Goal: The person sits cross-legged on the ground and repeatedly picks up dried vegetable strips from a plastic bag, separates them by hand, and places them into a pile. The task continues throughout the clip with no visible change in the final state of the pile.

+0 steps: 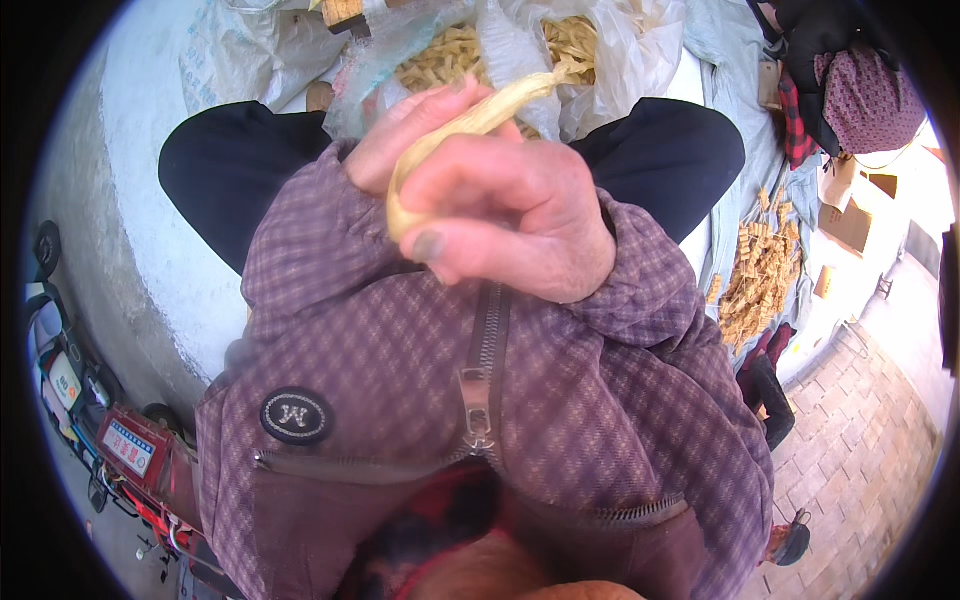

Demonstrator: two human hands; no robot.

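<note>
Above the lap, between two knees in dark trousers, a pale yellow strand is held in a long curve. The right hand is closed on its lower end, thumb and forefinger pinching together, while the upper end slants up and to the right, reaching a ragged tip in front of the bags. The left hand lies behind the strand with its fingers stretched along it; much of that hand is covered, so whether it grips cannot be told. Past the hands stand clear plastic bags, their mouths open on heaps of yellowish strips. To the right spreads a pale blue sheet; near its right edge lies a bundle of straw-coloured plaited pieces, and beyond that edge sit cardboard pieces. Toward the sheet's far right corner is another person in patterned clothing. A checked jacket with a zip and a round dark badge covers the wearer's front. At lower left stands a red vehicle; brick paving fills the lower right.
</note>
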